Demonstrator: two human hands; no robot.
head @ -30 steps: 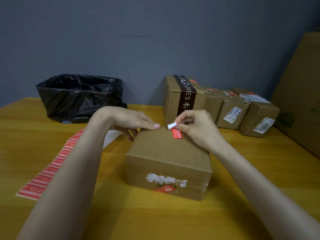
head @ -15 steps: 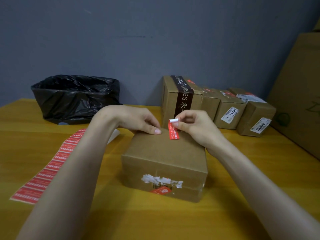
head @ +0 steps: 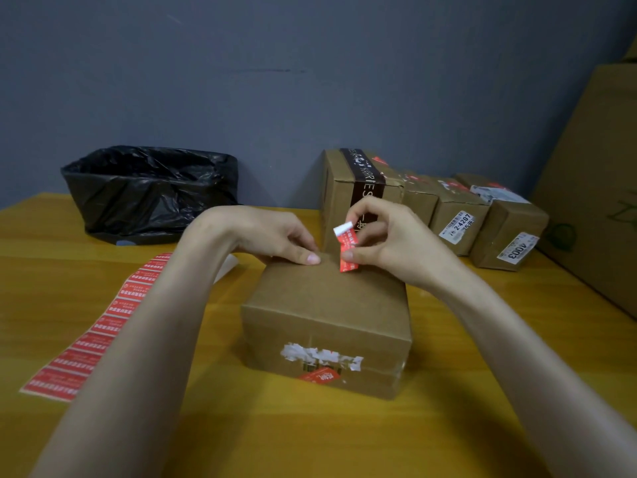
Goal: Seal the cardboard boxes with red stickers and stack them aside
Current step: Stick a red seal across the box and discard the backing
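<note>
A brown cardboard box (head: 327,312) lies on the yellow table (head: 344,436) in front of me, with a torn white label and a red sticker on its near face. My left hand (head: 272,236) grips the box's far top edge, thumb on top. My right hand (head: 389,243) pinches a red sticker (head: 348,253) with a white curled end; the sticker's lower end lies on the box's far edge. A strip of red stickers (head: 103,326) lies on the table at the left.
Sealed cardboard boxes (head: 458,212) stand in a row at the back right against the grey wall. A black plastic bag (head: 151,191) sits at the back left. A large cardboard sheet (head: 599,188) leans at the far right.
My right hand has lifted the sticker's upper end, so more of the red sticker stands up from the box's far edge. My left thumb has shifted slightly along that edge.
</note>
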